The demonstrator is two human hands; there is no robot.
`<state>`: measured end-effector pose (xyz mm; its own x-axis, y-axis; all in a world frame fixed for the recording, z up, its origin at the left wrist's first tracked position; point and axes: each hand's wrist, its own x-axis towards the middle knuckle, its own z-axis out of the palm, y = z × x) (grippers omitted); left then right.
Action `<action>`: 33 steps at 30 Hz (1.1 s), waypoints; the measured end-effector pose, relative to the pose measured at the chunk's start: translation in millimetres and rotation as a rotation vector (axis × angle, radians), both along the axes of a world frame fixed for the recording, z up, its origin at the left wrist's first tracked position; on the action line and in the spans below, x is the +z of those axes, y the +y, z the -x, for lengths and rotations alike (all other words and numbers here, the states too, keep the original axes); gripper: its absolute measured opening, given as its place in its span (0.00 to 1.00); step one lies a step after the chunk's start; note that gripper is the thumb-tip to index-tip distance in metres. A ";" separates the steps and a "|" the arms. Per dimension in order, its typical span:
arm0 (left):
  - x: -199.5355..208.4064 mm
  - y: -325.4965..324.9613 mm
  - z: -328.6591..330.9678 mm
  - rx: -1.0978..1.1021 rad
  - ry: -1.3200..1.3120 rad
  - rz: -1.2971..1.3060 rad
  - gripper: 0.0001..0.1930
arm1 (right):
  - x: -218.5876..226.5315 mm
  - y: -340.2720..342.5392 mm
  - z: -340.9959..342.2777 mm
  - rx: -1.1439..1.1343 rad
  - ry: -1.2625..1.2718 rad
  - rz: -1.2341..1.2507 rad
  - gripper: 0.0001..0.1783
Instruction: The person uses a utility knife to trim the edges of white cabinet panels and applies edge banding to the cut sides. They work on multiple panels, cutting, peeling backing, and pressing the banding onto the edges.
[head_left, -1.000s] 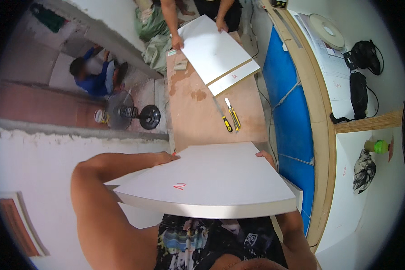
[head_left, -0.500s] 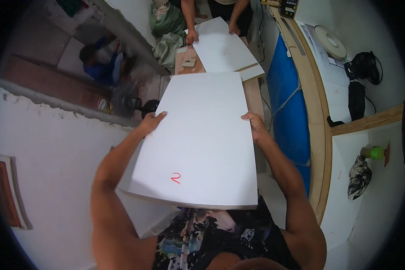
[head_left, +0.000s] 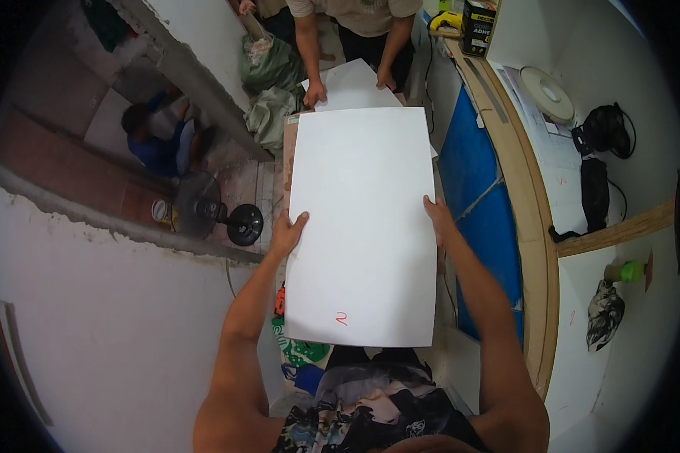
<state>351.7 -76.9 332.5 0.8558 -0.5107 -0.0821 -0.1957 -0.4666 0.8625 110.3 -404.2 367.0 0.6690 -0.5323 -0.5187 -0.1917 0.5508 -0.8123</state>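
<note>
A large white rectangular panel (head_left: 361,226) with a red hand-drawn mark near its close edge is held out in front of me. My left hand (head_left: 287,232) grips its left edge, thumb on the top face and fingers hidden beneath. Opposite it, my right hand (head_left: 440,219) clasps the right edge the same way. Beyond the panel's far end, another white panel (head_left: 349,84) lies partly covered by mine. A co-worker's two hands (head_left: 315,93) rest on that farther panel's edges.
Blue sheeting (head_left: 472,211) and a long wooden edge (head_left: 535,226) run along my right. To the left are a black fan (head_left: 242,224), a rough wall opening and a crouching person (head_left: 159,140). Sacks (head_left: 270,117) stand at the far left; a green bag (head_left: 302,351) lies below the panel.
My panel has swung straighter and shifted a little right, now covering more of the farther panel. Both hands still hold its sides. The co-worker's hands have moved slightly left and nearer.
</note>
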 end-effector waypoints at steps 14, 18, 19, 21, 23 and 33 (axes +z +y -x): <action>77.3 -10.7 41.0 -0.205 -0.259 0.221 0.38 | 24.0 0.6 93.9 -0.210 -0.309 0.543 0.28; 70.7 -16.8 50.9 -0.256 -0.201 0.226 0.38 | 31.1 9.2 130.4 -0.189 -0.207 0.720 0.28; 67.0 -18.6 55.6 -0.260 -0.185 0.217 0.38 | 17.9 6.1 142.3 -0.195 -0.177 0.748 0.28; 62.5 -18.8 57.1 -0.291 -0.219 0.167 0.37 | 20.1 9.3 155.5 -0.167 -0.095 0.791 0.28; 53.3 -16.8 61.2 -0.316 -0.214 0.156 0.35 | 30.0 15.0 171.1 -0.097 0.013 0.821 0.27; -2.3 -18.1 62.1 -0.440 -0.334 0.332 0.30 | 16.8 53.4 223.7 -0.075 0.276 0.772 0.21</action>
